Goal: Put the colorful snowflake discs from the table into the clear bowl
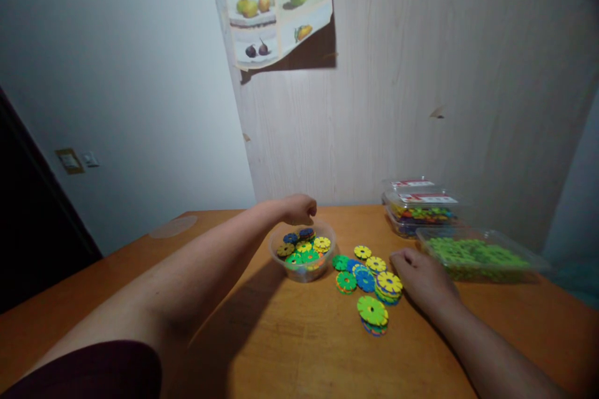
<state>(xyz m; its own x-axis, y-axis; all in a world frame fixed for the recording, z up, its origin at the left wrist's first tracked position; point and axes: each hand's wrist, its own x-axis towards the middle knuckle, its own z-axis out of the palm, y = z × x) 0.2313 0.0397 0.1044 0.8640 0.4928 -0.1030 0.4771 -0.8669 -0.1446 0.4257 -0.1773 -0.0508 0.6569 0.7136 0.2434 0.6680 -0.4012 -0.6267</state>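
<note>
A clear round plastic bowl [304, 274] holds several flower-shaped plastic discs [310, 257] in blue, yellow, green and orange. Over the bowl's far rim is my left hand [298, 209], its fingers curled down and closed; whatever they may hold is hidden. My right hand [421, 277] rests on the table as a loose fist, with nothing showing in it. Just left of that fist lie more discs, among them a yellow-topped stack [389, 283], blue discs [364, 278] and green ones [346, 281]. Nearer me stands a stack topped by a lime-green disc [372, 310].
A clear tub of lime-green pieces [477, 255] sits beyond my right hand. Behind it are stacked lidded boxes [421, 209] with colourful pieces. A clear round lid [173, 226] lies at the orange table's [290, 336] far left. A fruit picture [281, 19] hangs on the wall.
</note>
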